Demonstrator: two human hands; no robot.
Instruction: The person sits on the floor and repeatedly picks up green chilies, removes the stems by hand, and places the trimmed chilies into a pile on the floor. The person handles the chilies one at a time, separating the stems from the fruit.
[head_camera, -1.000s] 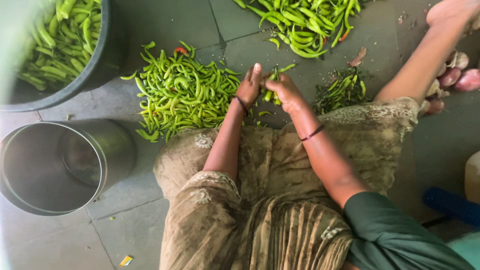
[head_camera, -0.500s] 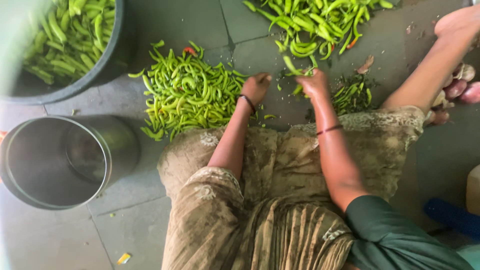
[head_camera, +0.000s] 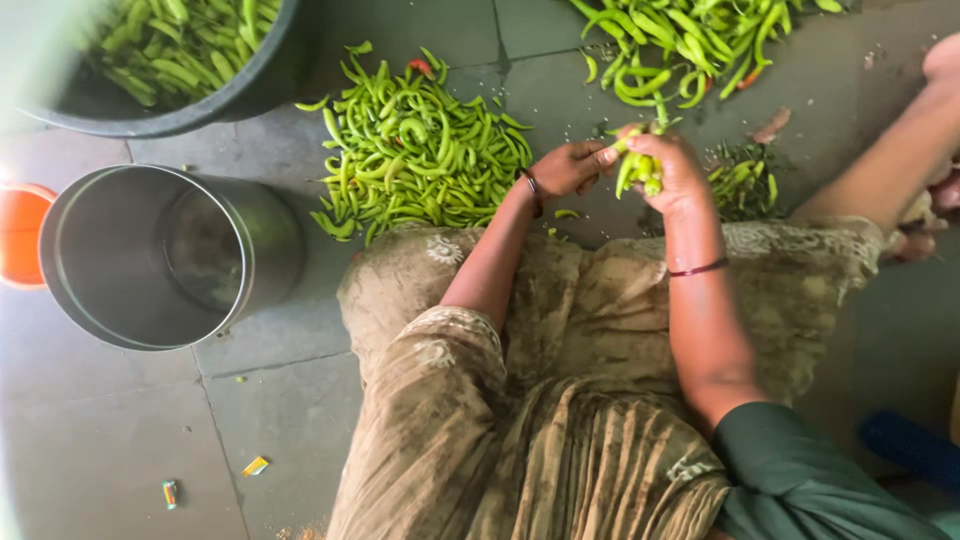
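My right hand (head_camera: 672, 170) grips a bunch of green chillies (head_camera: 634, 170) just above the tiled floor. My left hand (head_camera: 570, 166) meets it from the left, its fingertips pinching one chilli at the top of the bunch. A big pile of green chillies (head_camera: 420, 150) lies on the floor left of my left hand. Another heap of chillies (head_camera: 690, 40) lies further away, beyond my hands. Right of my right hand sits a small heap of chilli stems and bits (head_camera: 745, 180).
A steel pot (head_camera: 150, 260) stands empty at the left, an orange object (head_camera: 20, 230) behind it. A dark tub (head_camera: 190, 60) holding chillies is at the top left. Another person's arm (head_camera: 900, 150) reaches in at the right edge. Small scraps (head_camera: 255, 466) lie on the floor.
My right hand reached to the far heap, took a bunch of chillies and drew it back. My left hand shifted right and now pinches a chilli in that bunch.
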